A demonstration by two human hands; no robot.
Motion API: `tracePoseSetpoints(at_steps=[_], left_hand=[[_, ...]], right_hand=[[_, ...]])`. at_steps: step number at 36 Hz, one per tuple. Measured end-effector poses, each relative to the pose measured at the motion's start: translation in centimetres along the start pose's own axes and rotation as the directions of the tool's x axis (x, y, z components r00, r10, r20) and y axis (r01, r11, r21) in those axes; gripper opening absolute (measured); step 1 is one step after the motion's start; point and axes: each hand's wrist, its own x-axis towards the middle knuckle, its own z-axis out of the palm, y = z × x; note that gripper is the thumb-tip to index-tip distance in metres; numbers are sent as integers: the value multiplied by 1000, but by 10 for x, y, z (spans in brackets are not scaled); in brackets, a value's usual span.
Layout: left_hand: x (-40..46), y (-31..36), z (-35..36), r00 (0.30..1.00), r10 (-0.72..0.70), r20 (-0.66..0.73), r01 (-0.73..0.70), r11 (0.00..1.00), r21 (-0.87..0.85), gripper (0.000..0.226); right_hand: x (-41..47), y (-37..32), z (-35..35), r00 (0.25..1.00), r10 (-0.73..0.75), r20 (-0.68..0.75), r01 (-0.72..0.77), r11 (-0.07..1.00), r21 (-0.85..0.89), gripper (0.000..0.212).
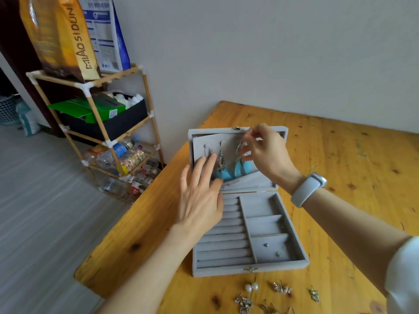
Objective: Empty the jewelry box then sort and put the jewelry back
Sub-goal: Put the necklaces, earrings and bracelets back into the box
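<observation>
A: Where does the box (247,225) stand?

B: Open on the bench (340,155), its lid (235,155) propped up at the far side. I'll place everything from the box.

A: Why is the left hand (201,191) flat against the lid?

B: My guess is it steadies the lid's hanging panel. The fingers are straight and spread, pressing the panel at the lid's left; nothing is gripped.

A: And the right hand (264,150)?

B: Raised at the lid's upper right, finger and thumb nipped together near the top of an earring (240,147) hanging there. It looks like a pinch on the hook, though the hook itself is too small to see clearly.

A: So the lid isn't emptied?

B: No. Two more dangling pieces hang on the panel, and blue feathers (233,172) trail into the pocket at the lid's bottom.

A: And the tray?

B: Mostly bare. The ring rolls on the left hold nothing I can see; the near right compartment has a few studs (272,249).

A: Anything outside?

B: Yes, just in front of the box: a pair of pearls (251,287) and several metal earrings (281,287), probably laid out for sorting.
</observation>
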Motion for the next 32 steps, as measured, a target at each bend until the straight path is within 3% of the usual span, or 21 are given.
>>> tracePoseSetpoints(at_steps=[4,15,27,32], left_hand=[[-2,0,1,1000,-14,8,14,1000,9,26],[-9,-3,8,999,-23,21,25,998,-59,34],[-12,-5,16,999,-32,40,39,983,-181,41],[-13,-4,17,999,-29,25,33,980,-195,40]], right_hand=[[-3,12,10,993,-120,-19,113,967,-229,8],[4,13,48,951,-187,-248,145,973,-177,10],[-2,21,65,928,-231,-291,164,958,-237,20],[-6,16,68,930,-184,-320,134,976,-172,20]])
